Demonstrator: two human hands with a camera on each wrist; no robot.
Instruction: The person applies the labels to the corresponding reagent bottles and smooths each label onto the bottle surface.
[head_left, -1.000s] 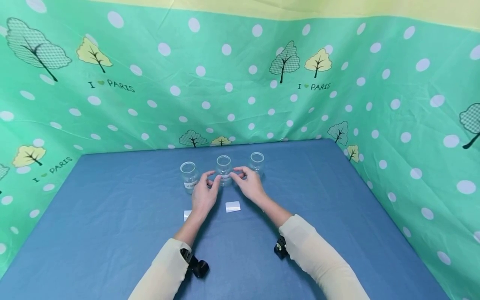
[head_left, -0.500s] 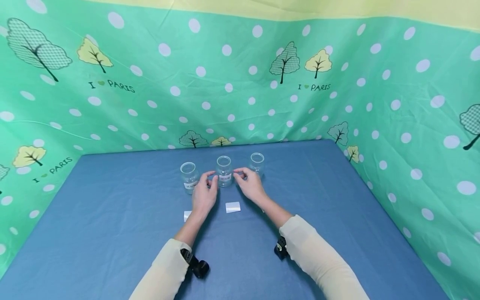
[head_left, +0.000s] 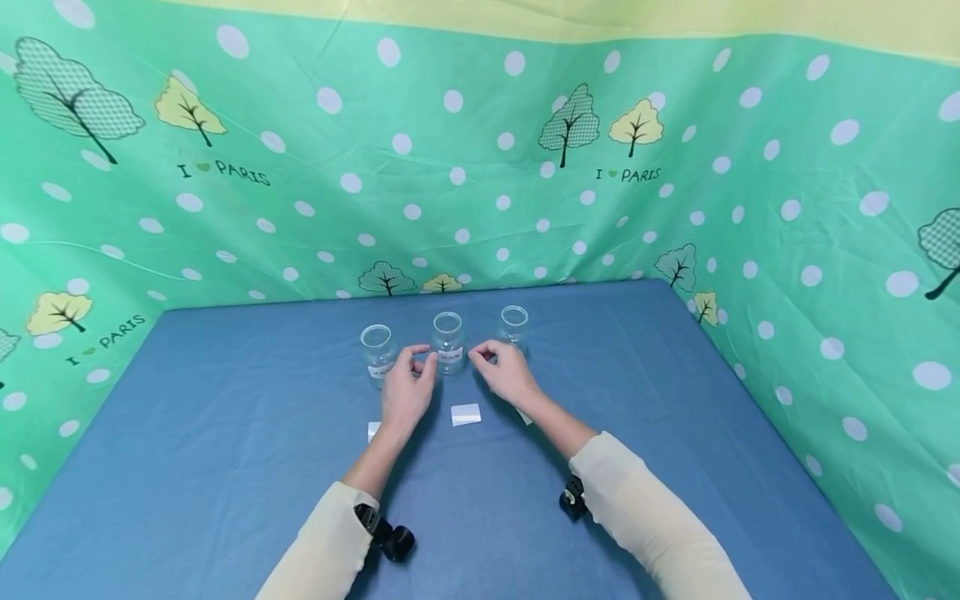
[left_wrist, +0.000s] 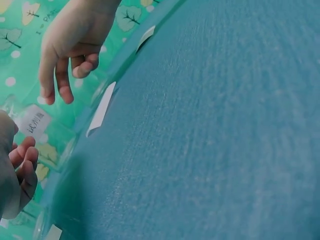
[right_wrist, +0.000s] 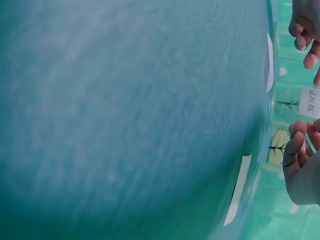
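Observation:
Three clear glass jars without lids stand in a row. The middle jar (head_left: 448, 335) carries a white label (head_left: 450, 356) with dark writing, shown also in the right wrist view as a label (right_wrist: 310, 102). My left hand (head_left: 407, 392) is at this jar's left side, thumb tip right by the label, fingers loosely bent. To the jar's right, my right hand (head_left: 507, 377) has its fingertips close together, a small gap from the glass, and nothing shows between them. The left jar (head_left: 377, 340), also labelled, is partly behind my left hand. My right hand partly covers the right jar (head_left: 514, 320).
Folded white paper pieces lie in front of the jars: a middle piece (head_left: 466, 414), a left piece (head_left: 373, 430) partly under my left wrist and a right piece (head_left: 527, 417) mostly behind my right forearm. A green dotted curtain (head_left: 480, 225) hangs behind the blue table (head_left: 225, 400).
Both hands have eased off the middle jar's label, uncovering it. My right hand has drawn slightly right and down, its fingertips coming together. The jars stay in place.

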